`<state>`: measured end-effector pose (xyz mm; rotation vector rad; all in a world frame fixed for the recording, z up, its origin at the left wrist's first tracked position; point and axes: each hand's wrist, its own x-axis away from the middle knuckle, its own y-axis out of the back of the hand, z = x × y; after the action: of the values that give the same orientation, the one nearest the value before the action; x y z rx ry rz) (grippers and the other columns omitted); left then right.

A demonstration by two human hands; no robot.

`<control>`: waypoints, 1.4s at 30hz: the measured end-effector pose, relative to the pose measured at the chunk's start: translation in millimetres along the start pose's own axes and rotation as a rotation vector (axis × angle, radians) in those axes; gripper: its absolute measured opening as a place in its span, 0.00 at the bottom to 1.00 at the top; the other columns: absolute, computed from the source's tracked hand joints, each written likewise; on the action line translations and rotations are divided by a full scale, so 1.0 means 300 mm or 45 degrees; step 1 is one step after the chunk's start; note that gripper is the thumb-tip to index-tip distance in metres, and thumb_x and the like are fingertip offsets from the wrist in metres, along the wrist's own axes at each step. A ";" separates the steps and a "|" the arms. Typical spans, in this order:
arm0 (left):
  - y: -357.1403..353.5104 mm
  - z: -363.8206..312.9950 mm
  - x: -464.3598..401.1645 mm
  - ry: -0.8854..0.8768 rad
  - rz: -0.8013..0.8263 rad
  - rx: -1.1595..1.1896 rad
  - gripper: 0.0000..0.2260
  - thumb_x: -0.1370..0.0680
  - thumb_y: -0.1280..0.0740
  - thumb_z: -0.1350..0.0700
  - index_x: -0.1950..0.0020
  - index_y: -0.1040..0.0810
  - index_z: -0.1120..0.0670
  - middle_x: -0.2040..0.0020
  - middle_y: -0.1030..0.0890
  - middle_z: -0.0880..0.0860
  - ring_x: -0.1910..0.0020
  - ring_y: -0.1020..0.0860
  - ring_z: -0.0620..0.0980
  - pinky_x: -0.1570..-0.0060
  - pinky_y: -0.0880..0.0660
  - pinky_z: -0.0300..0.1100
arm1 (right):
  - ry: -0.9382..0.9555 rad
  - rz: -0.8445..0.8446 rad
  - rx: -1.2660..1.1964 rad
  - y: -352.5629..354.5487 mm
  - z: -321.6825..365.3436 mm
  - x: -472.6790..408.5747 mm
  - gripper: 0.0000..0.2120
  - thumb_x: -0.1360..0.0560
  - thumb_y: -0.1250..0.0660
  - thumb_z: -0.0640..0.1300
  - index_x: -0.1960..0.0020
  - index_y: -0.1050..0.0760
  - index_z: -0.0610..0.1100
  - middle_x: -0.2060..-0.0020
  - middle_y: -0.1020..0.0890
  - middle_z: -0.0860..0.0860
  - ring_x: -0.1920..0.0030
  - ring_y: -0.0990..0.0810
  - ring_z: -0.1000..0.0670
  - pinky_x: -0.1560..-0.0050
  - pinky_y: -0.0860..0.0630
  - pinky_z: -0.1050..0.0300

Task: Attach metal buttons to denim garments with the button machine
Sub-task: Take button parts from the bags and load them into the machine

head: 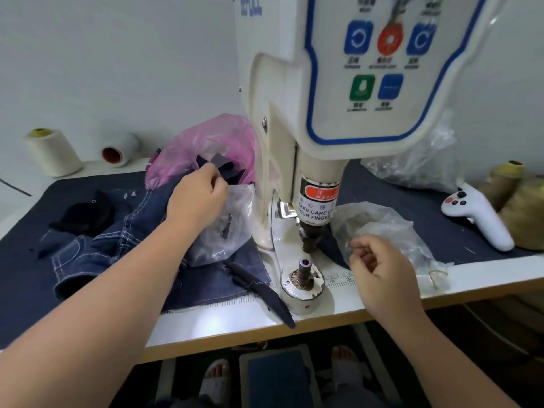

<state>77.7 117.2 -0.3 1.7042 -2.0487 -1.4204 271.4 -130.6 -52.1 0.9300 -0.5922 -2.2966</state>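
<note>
While the button machine (321,142) stands at the middle of the table (382,293), its lower die post (304,270) bare, the denim garment (123,245) lies bunched to its left under the left forearm. Left hand (195,198): fingers curled at the top edge of a clear plastic bag (223,228) resting on the denim, beside a pink bag (212,142); whether it pinches the bag cannot be told. Right hand (382,272): fingertips drawn together against a second clear bag (388,228) right of the die, well apart from the garment.
</note>
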 end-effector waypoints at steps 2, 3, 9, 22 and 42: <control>0.038 -0.001 0.049 -0.042 0.187 0.058 0.07 0.24 0.40 0.54 0.62 0.27 0.49 0.67 0.22 0.50 0.67 0.25 0.50 0.65 0.28 0.46 | -0.051 -0.025 -0.083 0.003 -0.001 0.000 0.12 0.26 0.32 0.35 0.53 0.23 0.53 0.61 0.21 0.58 0.59 0.23 0.58 0.59 0.28 0.64; 0.053 0.005 0.067 -0.070 0.285 -0.029 0.08 0.25 0.39 0.54 0.64 0.27 0.49 0.68 0.22 0.49 0.68 0.25 0.50 0.65 0.28 0.45 | -0.050 -0.046 -0.103 0.008 0.000 -0.001 0.11 0.26 0.32 0.35 0.53 0.23 0.51 0.60 0.21 0.58 0.58 0.23 0.58 0.59 0.27 0.64; 0.067 0.033 0.106 -0.143 0.576 -0.289 0.06 0.28 0.32 0.57 0.55 0.18 0.47 0.64 0.23 0.47 0.62 0.24 0.46 0.61 0.25 0.44 | 0.080 -0.178 0.291 0.077 0.008 -0.015 0.09 0.28 0.34 0.32 0.61 0.24 0.44 0.61 0.25 0.50 0.57 0.33 0.52 0.55 0.34 0.54; 0.011 -0.039 0.121 -0.212 0.424 -1.068 0.13 0.19 0.42 0.53 0.41 0.20 0.48 0.46 0.20 0.53 0.48 0.22 0.56 0.57 0.31 0.47 | -0.133 -0.023 0.631 0.047 -0.019 -0.022 0.08 0.27 0.37 0.39 0.64 0.32 0.47 0.64 0.31 0.51 0.59 0.33 0.48 0.51 0.34 0.49; 0.058 -0.140 0.224 0.056 0.006 0.033 0.06 0.23 0.33 0.56 0.52 0.16 0.50 0.63 0.23 0.48 0.59 0.24 0.49 0.56 0.29 0.42 | -0.148 -0.082 0.665 0.034 -0.035 -0.022 0.06 0.27 0.37 0.41 0.62 0.26 0.43 0.63 0.29 0.51 0.58 0.34 0.49 0.49 0.30 0.46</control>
<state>67.1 36.8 5.1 1.7233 -2.0556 -1.3481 286.4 -135.7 -49.8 1.0603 -1.2693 -2.3046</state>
